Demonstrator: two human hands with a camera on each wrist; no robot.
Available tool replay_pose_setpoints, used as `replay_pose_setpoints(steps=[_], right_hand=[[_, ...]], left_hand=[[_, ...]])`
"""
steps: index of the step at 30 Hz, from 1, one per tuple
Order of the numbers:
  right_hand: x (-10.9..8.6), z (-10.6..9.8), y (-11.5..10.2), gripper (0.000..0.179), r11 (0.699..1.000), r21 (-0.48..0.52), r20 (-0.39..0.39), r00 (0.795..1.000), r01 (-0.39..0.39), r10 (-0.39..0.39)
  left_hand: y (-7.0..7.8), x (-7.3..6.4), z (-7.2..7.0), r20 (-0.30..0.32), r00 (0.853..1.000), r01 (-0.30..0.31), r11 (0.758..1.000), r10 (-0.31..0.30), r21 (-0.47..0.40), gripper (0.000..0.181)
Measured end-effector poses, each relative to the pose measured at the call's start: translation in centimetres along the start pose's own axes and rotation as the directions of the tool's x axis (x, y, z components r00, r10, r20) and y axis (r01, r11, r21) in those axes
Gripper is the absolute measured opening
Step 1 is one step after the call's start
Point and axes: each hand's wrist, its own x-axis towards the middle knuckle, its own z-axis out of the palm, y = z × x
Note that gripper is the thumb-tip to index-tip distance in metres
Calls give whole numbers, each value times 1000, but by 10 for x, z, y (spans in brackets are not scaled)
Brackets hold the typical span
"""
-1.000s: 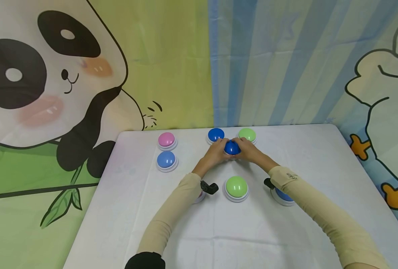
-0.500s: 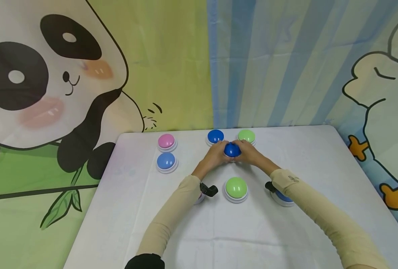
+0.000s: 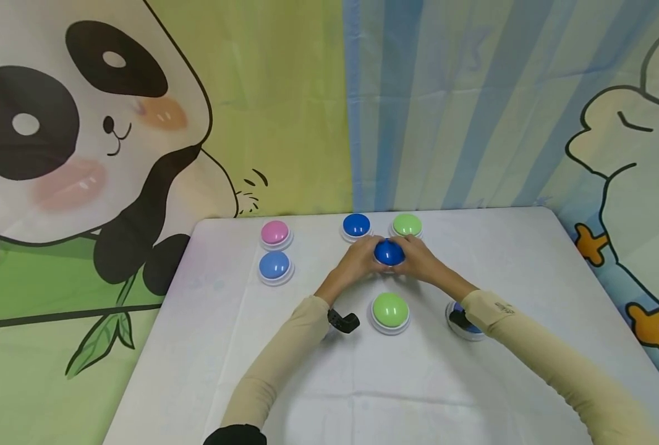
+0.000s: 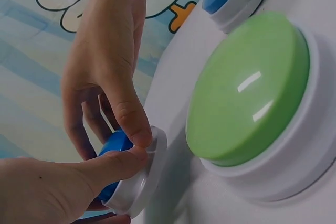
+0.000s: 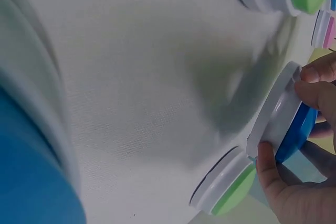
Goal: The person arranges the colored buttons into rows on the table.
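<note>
Both hands grip one dark blue dome push button (image 3: 389, 252) with a white base, near the middle of the far half of the table. My left hand (image 3: 357, 258) holds its left side and my right hand (image 3: 420, 259) its right side. In the left wrist view the thumbs meet at the near edge of the white base (image 4: 137, 190). The right wrist view shows the base (image 5: 275, 111) raised over the cloth, with a shadow below. A green button (image 3: 391, 310) stands just nearer the person; another green button (image 3: 407, 225) stands behind the right hand.
A dark blue button (image 3: 357, 225) stands behind the left hand. On the left are a pink button (image 3: 275, 233) and a lighter blue button (image 3: 274, 265). Another blue button (image 3: 463, 322) lies partly under the right wrist camera. White cloth covers the table (image 3: 363, 383).
Both hands have shifted slightly right and toward the person with the blue button. The right forearm now covers more of the near blue button; the button under the left forearm has become hidden.
</note>
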Motion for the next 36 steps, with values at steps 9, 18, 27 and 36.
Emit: replay_pose_setpoints(steps=[9, 18, 27, 36], right_hand=[[-19, -6, -7, 67, 999, 7, -66, 997, 43, -42], [-45, -14, -10, 66, 994, 47, -145, 985, 103, -96], [-62, -25, -7, 64, 970, 85, -275, 941, 226, -195], [-84, -32, 0, 65, 971, 84, -316, 930, 224, -187]], left_hand=[[14, -11, -10, -1, 1000, -23, 1000, 23, -6, 71], [27, -24, -20, -18, 998, -53, 998, 52, -36, 70], [42, -38, -37, -56, 994, -94, 989, 89, -113, 71], [63, -44, -39, -63, 992, -115, 987, 108, -111, 72]])
